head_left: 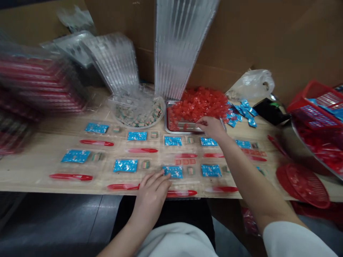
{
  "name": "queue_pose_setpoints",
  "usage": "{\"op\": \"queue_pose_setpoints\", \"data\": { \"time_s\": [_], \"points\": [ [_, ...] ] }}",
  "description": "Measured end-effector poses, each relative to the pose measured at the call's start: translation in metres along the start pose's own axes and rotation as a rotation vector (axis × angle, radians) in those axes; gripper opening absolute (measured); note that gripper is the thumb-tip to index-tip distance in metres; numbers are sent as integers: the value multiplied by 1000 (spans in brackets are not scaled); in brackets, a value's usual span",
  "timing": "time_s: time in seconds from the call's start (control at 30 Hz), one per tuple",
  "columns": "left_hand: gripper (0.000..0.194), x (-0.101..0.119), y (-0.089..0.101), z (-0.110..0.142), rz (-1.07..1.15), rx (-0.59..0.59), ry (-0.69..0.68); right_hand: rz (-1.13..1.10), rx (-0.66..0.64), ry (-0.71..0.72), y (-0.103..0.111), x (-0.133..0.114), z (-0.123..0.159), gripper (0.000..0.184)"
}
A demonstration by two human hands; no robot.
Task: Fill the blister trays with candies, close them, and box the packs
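Observation:
My right hand (210, 125) is at the front of a metal tray (167, 125) heaped with small shiny red plastic pieces (202, 105). Its fingertips are pinched together; whatever lies between them is too small to make out. My left hand (154, 187) rests with fingers stretched over a clear plastic tray, beside a blue packet (174, 172) and above a red pen-shaped piece (182, 193). That tray also contains a small striped block (190, 171). Three flat red squares (185, 161) lie just behind it. Similar clear trays stand in two rows, each with a blue packet and a red pen-shaped piece.
A round clear tub (138, 123) of striped blocks stands behind the rows. Tall stacks of clear trays (182, 46) rise at the back. Packed red sets (40, 85) are piled left. Loose blue packets (245, 110), a red basket (316, 107) and a metal bowl (302, 142) are right.

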State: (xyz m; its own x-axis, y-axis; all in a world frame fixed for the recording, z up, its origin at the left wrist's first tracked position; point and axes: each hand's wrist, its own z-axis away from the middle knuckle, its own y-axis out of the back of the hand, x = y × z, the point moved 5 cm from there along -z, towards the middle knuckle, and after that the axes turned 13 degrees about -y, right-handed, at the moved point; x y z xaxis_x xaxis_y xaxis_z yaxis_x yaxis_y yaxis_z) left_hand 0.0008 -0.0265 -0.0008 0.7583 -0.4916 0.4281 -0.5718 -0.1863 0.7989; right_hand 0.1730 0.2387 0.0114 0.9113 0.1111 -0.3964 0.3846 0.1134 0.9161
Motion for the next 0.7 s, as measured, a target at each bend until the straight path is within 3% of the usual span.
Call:
{"op": "queue_pose_setpoints", "data": {
  "time_s": [0.1,0.2,0.3,0.4,0.5,0.6,0.7],
  "points": [
    [19,1,0,-1,-26,6,-14,25,-21,47,2,-8,-5,18],
    [19,2,-1,-2,-40,8,-8,173,-13,159,1,-36,-10,19],
    [17,3,-2,-2,-26,9,4,402,-111,269,-13,-65,-11,23],
    [16,3,-2,-3,-24,9,10,502,-157,252,-25,-79,-11,22],
    [16,3,-1,-4,-24,11,10,516,-120,204,-24,-76,-10,28],
    [18,2,-1,-4,-17,6,18,334,-39,182,-10,-59,-2,30],
    [18,1,-3,-4,-12,-5,23,-176,-67,114,0,-39,25,18]
  ]
}}
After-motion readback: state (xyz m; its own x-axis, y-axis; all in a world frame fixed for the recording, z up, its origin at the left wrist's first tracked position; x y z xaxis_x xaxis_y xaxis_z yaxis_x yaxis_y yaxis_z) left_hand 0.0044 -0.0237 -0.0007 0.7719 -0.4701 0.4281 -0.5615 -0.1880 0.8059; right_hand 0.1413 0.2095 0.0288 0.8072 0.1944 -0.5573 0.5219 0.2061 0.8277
